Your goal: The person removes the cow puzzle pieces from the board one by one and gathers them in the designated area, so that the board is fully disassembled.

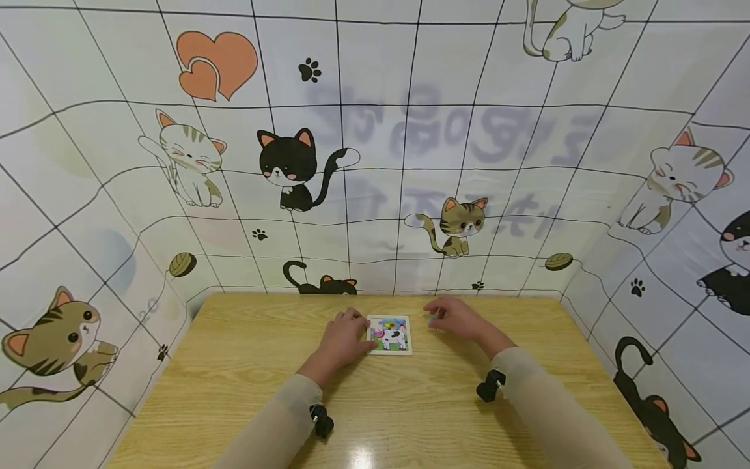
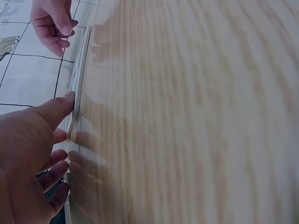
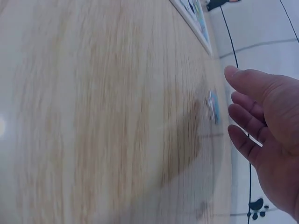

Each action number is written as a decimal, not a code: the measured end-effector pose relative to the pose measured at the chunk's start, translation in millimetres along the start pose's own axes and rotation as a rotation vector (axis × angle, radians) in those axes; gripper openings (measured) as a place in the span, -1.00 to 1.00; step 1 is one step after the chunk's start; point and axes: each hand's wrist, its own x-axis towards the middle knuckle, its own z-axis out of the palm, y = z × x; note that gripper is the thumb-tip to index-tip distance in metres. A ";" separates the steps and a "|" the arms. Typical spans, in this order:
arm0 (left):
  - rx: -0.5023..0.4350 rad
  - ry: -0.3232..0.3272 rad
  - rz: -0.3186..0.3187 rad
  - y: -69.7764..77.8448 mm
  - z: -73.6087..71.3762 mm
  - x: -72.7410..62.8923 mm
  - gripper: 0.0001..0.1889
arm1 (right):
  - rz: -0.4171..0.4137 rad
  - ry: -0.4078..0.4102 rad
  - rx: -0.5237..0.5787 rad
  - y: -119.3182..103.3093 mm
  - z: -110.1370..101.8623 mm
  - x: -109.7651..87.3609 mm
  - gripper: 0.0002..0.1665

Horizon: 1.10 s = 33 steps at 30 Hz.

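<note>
A small framed picture puzzle (image 1: 391,352) with a black-and-white cow on it lies flat on the wooden table. At its left side rests my left hand (image 1: 344,339); the thumb touches the frame's edge, and the other fingers are loosely bent beside it. In the left wrist view that left hand (image 2: 28,144) has its thumb against the thin board (image 2: 80,79). My right hand (image 1: 459,319) hovers right of the puzzle with bent fingers, holding nothing. Close to its fingertips lies a small blue puzzle piece (image 3: 214,107), apart from the hand (image 3: 266,116) in the right wrist view.
The light wooden table (image 1: 387,404) reaches back to a wall cloth (image 1: 375,228) printed with cats and grid lines. Both forearms in beige sleeves (image 1: 275,417) come in from the front, each with a black device (image 1: 491,385) at the wrist.
</note>
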 end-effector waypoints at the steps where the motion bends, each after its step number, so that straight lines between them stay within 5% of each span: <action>1: -0.002 0.002 0.002 0.0 0.0 0.0 -0.39 | -0.012 -0.003 0.000 -2.8 1.5 1.5 -0.56; 18: 0.012 -0.010 -0.009 -1.1 1.5 1.0 -0.37 | -0.083 -0.080 -0.045 -48.4 32.2 36.5 -0.51; 33: 0.017 0.005 0.022 -0.1 -0.1 1.6 -0.40 | -0.106 -0.151 -0.187 -64.2 47.5 54.2 -0.55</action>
